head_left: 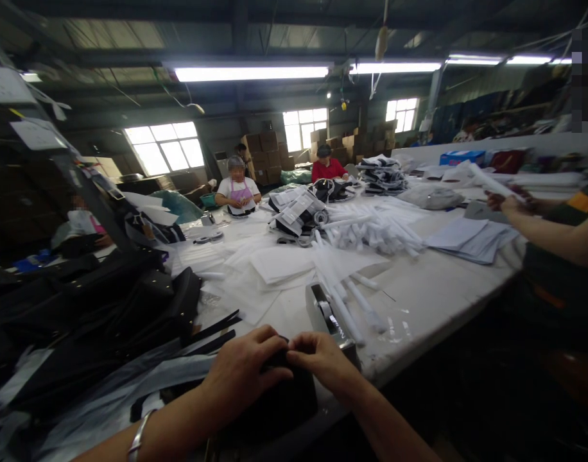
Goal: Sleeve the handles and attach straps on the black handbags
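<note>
Near the table's front edge, a black fabric piece [289,401] is between my hands, dark and partly hidden by them; its exact kind I cannot make out. My left hand [248,362] grips its upper edge, thumb on the near side and fingers over the top. At that same edge my right hand [323,362] pinches with thumb and forefinger, its fingertips almost touching the left ones. Whether a small item sits in this pinch is too dark to tell. Just beyond my right hand stands a tape dispenser [327,314]. Black straps [217,327] lie past my left hand.
Black bags with metal studs [125,301] are heaped at left. White foam sheets [279,264] and rolled white tubes [375,231] cover much of the table [433,289]. At right, a co-worker's hands [510,202] hold a white roll. Other people sit across the table.
</note>
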`<state>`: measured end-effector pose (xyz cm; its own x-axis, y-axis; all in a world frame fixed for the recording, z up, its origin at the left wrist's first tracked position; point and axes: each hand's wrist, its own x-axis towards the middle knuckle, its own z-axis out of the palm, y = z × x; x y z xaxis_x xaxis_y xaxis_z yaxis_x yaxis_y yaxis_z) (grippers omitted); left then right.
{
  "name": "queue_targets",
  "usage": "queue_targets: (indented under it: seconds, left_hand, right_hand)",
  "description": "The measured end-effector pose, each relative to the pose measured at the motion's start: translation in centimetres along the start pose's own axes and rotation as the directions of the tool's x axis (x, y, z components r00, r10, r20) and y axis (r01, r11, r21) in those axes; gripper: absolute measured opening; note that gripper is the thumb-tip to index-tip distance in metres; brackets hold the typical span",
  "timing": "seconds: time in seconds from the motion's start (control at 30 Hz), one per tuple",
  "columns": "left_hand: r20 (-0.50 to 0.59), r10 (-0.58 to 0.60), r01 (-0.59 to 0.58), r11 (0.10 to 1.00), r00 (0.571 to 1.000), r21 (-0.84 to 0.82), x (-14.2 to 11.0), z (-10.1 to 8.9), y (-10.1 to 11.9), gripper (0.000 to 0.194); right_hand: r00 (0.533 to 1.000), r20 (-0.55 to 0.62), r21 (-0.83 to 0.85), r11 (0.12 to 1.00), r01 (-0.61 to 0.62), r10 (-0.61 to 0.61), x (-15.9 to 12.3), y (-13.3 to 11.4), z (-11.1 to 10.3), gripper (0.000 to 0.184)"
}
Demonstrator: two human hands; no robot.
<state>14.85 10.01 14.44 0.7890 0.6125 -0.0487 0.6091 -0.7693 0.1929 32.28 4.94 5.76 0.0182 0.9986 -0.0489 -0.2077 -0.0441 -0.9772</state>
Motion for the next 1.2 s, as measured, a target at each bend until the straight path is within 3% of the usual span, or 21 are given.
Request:
queue_targets:
  seconds: [0.17, 0.33, 0.43, 0.6, 0.8, 0.9, 1.1, 1.2]
  left_hand:
    - [-0.006, -0.008, 0.008, 0.999, 1.000, 0.048, 0.9, 0.1, -0.1, 0.019]
    - [-0.035, -0.048, 0.046, 0.998, 0.998, -0.035, 0.3, 0.3, -1.3, 0.019]
    - [-0.035, -0.051, 0.049, 0.996, 0.998, -0.070, -0.3, 0.4, -1.7, 0.019]
    - [-0.034, -0.047, 0.043, 0.993, 0.998, -0.106, -0.5, 0.6, -2.0, 0.019]
    - [-0.044, -0.036, 0.029, 0.990, 0.998, -0.136, -0.1, 1.0, -2.2, 0.019]
    - [-0.040, -0.030, 0.024, 0.989, 0.999, -0.143, 0.0, 1.0, -2.2, 0.018]
    - [-0.022, -0.038, 0.034, 0.988, 0.999, -0.153, 0.0, 0.7, -1.9, 0.017]
    - [-0.018, -0.030, 0.027, 0.988, 0.999, -0.154, 0.0, 0.7, -1.8, 0.017]
  right_hand:
    - [0.999, -0.003, -0.143, 0.989, 0.048, -0.049, -0.6, -0.1, -0.7, 0.015]
    - [0.967, -0.217, -0.457, 0.889, 0.023, -0.136, -2.3, 0.9, -2.0, 0.006]
    - [0.954, -0.279, -0.501, 0.864, -0.046, -0.111, -3.9, 1.8, -2.4, 0.007]
    - [0.912, -0.371, -0.626, 0.772, -0.107, -0.174, -6.2, 3.1, -3.7, 0.009]
    - [0.868, -0.459, -0.698, 0.681, -0.220, -0.191, -7.2, 4.1, -5.1, 0.010]
    - [0.858, -0.461, -0.753, 0.612, -0.243, -0.226, -7.2, 4.1, -4.9, 0.012]
    - [0.858, -0.482, -0.832, 0.400, -0.384, -0.179, -7.2, 3.2, -3.9, 0.013]
    - [0.862, -0.482, -0.841, 0.359, -0.404, -0.159, -7.0, 2.8, -3.8, 0.013]
